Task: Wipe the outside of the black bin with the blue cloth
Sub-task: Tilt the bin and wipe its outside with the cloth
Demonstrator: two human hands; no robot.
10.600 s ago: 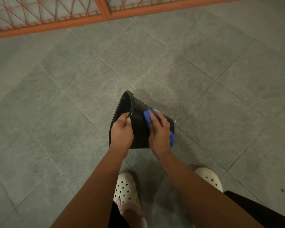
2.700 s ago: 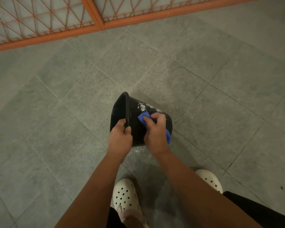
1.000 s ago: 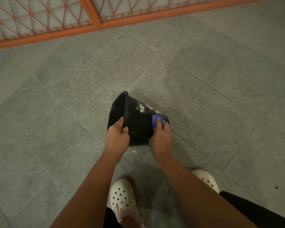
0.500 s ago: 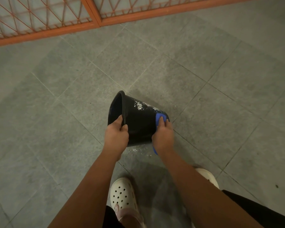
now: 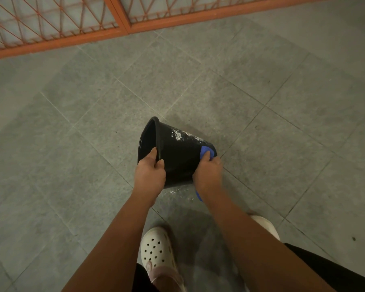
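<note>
I have the bin (image 5: 177, 159) tipped on its side on the floor (image 5: 72, 144), its mouth turned to my left and its base to my right. My left hand (image 5: 149, 175) grips the near part of the rim: the thumb is hooked inside the mouth and the other fingers (image 5: 161, 164) are curled against the outer wall, clamped on the edge. My right hand (image 5: 208, 175) is at the base end of the bin, its fingers closed on the cloth (image 5: 204, 151) and pressing it against the wall close to the bottom edge. A fold of the cloth shows blue above my knuckles, and a second bit pokes out below my wrist, just above the floor.

The upper side of the bin wall carries white smears (image 5: 178, 135), between the rim and the cloth. The part of the wall between my two hands looks plain black and a little glossy. White specks (image 5: 173, 191) lie on the floor right under the bin, between my wrists.

Below my arms my left shoe (image 5: 156, 249), white with holes, stands on the tiles; my right shoe (image 5: 265, 226) is mostly hidden behind my right forearm. The floor is grey square tile with pale joints. Along the far edge runs an orange grille (image 5: 51, 22) with a diamond pattern, well apart from the bin.
</note>
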